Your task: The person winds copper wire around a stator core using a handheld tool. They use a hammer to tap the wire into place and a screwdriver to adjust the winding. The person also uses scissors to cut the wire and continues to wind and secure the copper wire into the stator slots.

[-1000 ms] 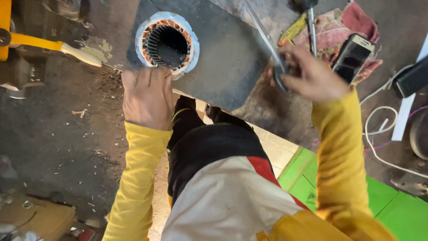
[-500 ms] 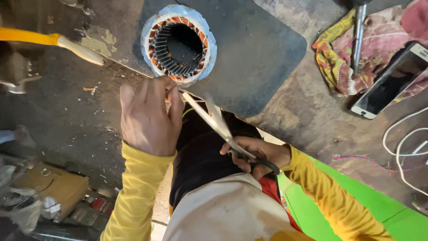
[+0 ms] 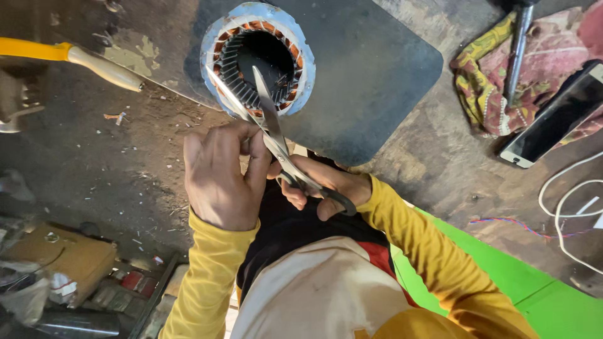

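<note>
Far left, I see a yellow-and-cream tool handle (image 3: 94, 63) lying across the dirty workbench (image 3: 113, 169), well apart from the hands. Below it, at the bench's edge, a cardboard box (image 3: 63, 254) sits among clutter. Moving in, my left hand (image 3: 220, 176) is curled, back to the camera, thumb and fingertips pressed together at the front; they seem to pinch something thin right at the scissor blades, though I cannot tell what it is. Just above, the motor stator (image 3: 257, 56) stands on end on a dark metal plate (image 3: 370, 69), its pale blue rim ringing copper windings and a toothed black bore. The scissors (image 3: 276, 135) come next: blades parted in a narrow V, tips lying over the lower rim of the stator. My right hand (image 3: 323, 185) is clenched around the dark scissor handles, fingers through the loops, touching the left hand. Both yellow sleeves run back toward me. Further right, a patterned rag (image 3: 483, 81) lies on the bench with a metal rod (image 3: 516, 50) across it, a phone (image 3: 556, 119) resting on its edge, and white cable (image 3: 565, 201) curling at the far right.
</note>
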